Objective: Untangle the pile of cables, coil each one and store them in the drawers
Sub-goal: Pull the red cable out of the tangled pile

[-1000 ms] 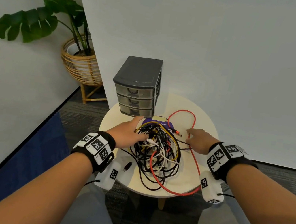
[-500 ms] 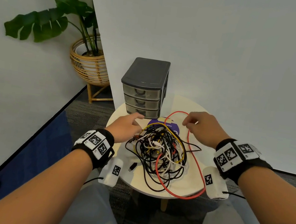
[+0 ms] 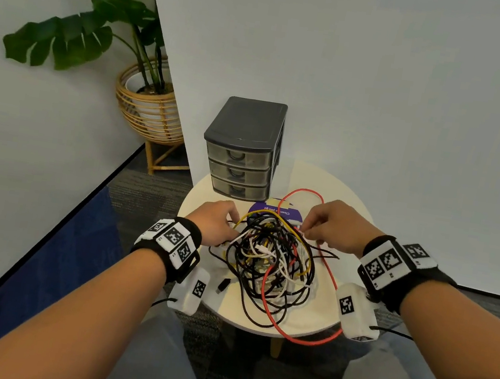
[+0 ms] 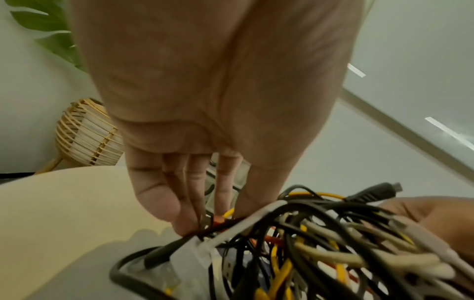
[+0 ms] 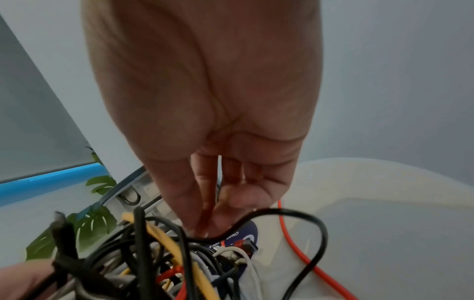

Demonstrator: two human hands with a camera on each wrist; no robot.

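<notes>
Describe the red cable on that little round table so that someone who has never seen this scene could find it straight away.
Start at the round cream table with the grey drawer unit at its back. In front of the drawers lies a tangled pile of cables, mostly black, white and yellow. The red cable is the only one that swings wide of the heap, looping out past the table's near edge and arching up beside the drawers.

Round table [image 3: 317, 316] bears drawers [image 3: 240, 168], cable pile [image 3: 271, 257], perhaps a purple card [image 3: 290, 213].

Cable pile [image 3: 270, 263] on table [image 3: 317, 316], drawer unit [image 3: 241, 149] behind.
</notes>
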